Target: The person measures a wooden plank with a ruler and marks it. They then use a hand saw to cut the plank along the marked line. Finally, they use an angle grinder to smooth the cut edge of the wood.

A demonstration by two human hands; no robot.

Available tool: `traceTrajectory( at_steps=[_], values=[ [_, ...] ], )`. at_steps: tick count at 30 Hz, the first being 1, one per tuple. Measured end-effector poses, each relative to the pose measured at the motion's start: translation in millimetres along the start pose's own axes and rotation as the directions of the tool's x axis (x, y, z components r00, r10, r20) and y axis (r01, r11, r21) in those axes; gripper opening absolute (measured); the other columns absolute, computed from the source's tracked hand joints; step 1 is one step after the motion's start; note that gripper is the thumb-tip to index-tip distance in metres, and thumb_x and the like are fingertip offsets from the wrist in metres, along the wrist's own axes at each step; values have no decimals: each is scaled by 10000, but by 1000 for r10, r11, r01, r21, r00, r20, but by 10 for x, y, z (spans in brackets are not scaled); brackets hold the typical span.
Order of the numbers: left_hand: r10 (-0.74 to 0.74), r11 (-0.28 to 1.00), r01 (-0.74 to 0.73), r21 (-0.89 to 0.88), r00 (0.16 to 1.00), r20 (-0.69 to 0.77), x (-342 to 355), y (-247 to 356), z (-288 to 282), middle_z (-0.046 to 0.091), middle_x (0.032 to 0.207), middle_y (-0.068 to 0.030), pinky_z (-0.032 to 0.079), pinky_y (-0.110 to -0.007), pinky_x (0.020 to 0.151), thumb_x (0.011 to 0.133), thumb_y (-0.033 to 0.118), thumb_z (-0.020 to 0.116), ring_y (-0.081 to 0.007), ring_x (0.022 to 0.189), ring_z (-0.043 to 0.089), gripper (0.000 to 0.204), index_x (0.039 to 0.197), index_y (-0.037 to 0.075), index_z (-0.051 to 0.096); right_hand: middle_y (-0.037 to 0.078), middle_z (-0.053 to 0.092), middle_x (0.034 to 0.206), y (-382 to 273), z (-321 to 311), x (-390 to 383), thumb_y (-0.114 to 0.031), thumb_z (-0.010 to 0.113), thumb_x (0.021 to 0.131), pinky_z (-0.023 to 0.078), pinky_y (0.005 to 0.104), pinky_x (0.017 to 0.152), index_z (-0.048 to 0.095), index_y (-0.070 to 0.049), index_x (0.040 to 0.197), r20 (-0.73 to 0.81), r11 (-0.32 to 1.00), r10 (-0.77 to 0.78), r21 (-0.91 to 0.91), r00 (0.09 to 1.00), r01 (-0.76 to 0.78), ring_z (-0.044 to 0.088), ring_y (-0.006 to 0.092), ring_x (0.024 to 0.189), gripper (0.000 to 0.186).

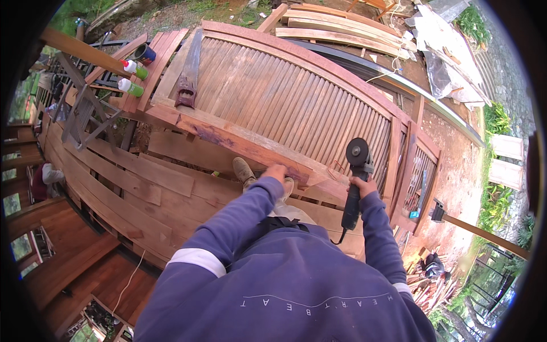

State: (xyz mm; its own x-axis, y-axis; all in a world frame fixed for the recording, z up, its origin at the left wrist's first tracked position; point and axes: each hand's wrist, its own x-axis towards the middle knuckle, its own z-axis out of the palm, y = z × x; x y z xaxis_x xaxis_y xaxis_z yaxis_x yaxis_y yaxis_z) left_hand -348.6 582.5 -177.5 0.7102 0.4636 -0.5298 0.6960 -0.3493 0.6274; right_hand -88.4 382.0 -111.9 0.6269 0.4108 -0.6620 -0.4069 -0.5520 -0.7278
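Observation:
My right hand (pixel 364 184) is closed around the dark body of an angle grinder (pixel 352 205). The grinder's round disc (pixel 357 149) points away from me, over the slatted wooden panel (pixel 273 94), and its cord hangs from the near end. Along the panel's near edge runs a reddish wooden board (pixel 228 139) with dark stains. My left hand (pixel 276 172) grips this board close to its right end; some fingers are hidden. Whether the disc touches the slats I cannot tell. A handsaw (pixel 190 74) lies on the panel's left end.
Two white-and-green bottles (pixel 131 87) and a dark cup (pixel 145 54) stand on boards at the left. Brown planks (pixel 165 176) form the walkway under my feet. Stacked timber (pixel 342 28) lies beyond the panel. Another person (pixel 50 174) is at far left.

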Motion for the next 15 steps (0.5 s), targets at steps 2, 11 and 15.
traceTrajectory(
  at_steps=[2, 11, 15],
  values=[
    [-172, 959, 174, 222, 985, -31, 107, -407, -239, 373, 1459, -224, 274, -401, 1150, 790, 347, 733, -354, 1383, 323, 760, 1398, 32, 402, 80, 607, 695, 182, -28, 20, -134, 743, 742, 541, 341, 499, 583, -6, 900, 18, 984, 12, -179, 1000, -8, 636, 212, 547, 259],
    [-261, 892, 203, 405, 961, 94, 295, -856, -490, 3, 1610, -187, 154, -454, 1191, 780, 298, 737, -338, 1490, 62, 927, 1540, 230, 212, 103, 685, 767, 73, 632, -287, -379, 764, 661, 522, 346, 617, 657, -21, 971, 105, 436, 135, -899, 985, 36, 663, 222, 662, 485],
    [-289, 894, 259, 365, 957, 29, 365, -963, -288, -46, 1624, -126, 273, -449, 1144, 939, 174, 494, -310, 1498, 44, 644, 1530, 266, 256, 143, 685, 788, 573, 533, 101, -355, 796, 629, 523, 367, 641, 664, 17, 976, 149, 499, 110, -863, 983, 75, 665, 239, 692, 526]
  ],
)
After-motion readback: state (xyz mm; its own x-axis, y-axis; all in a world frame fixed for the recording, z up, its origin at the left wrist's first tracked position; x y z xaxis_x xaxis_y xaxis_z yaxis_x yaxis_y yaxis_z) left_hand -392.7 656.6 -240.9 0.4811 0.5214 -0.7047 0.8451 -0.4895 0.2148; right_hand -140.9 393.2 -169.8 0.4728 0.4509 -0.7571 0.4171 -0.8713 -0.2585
